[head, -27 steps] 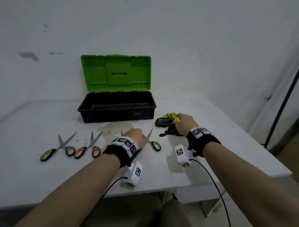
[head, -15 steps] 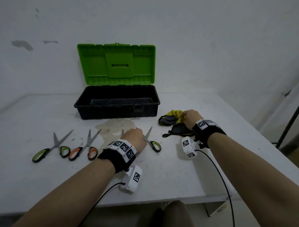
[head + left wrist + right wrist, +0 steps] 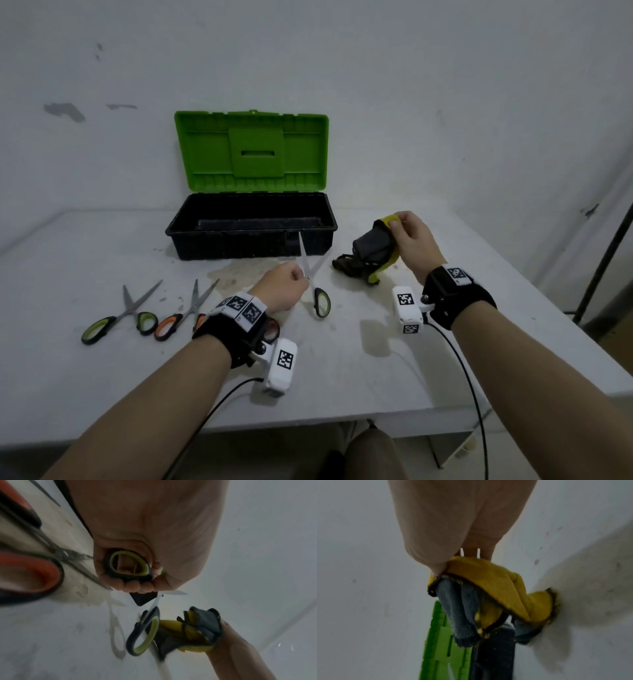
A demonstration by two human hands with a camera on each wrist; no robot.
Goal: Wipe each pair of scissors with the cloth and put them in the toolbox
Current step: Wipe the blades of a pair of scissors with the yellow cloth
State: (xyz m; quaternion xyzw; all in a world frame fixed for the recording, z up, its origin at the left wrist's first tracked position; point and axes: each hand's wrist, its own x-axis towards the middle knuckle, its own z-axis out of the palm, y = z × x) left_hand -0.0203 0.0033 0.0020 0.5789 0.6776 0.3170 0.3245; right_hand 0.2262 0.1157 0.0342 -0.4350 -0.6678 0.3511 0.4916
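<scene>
Left wrist view: left hand (image 3: pixel 137 566), fingers curled round one handle loop of the green-handled scissors (image 3: pixel 130 565); second loop hangs free below, blades parted. In the head view this pair (image 3: pixel 317 287) stands tilted, tips toward the toolbox (image 3: pixel 250 236), raised off the surface (image 3: pixel 102 370).

Handling, judged: stiff steel and hard plastic, light. The pivot is loose enough for the blades to swing open, so a hold on both loops, or at the pivot, would steady it for wiping. Edges and points call for strokes from spine to tip, away from the fingers.

Right hand (image 3: pixel 412 240), to the right and farther back: thumb and fingers pinch the top of the cloth (image 3: pixel 373 248), yellow on one face, grey on the other. It is soft and limp and drapes in folds, its lower end touching the surface; better bunched in the palm than held by a corner.

Toolbox: black tray, green lid standing open, at the far middle; nothing inside it can be made out.

Awaiting turn, near left on the surface: a second green-handled pair (image 3: pixel 120 315) and, just right of it, an orange-handled pair (image 3: pixel 181 317), both lying flat with blades apart.
</scene>
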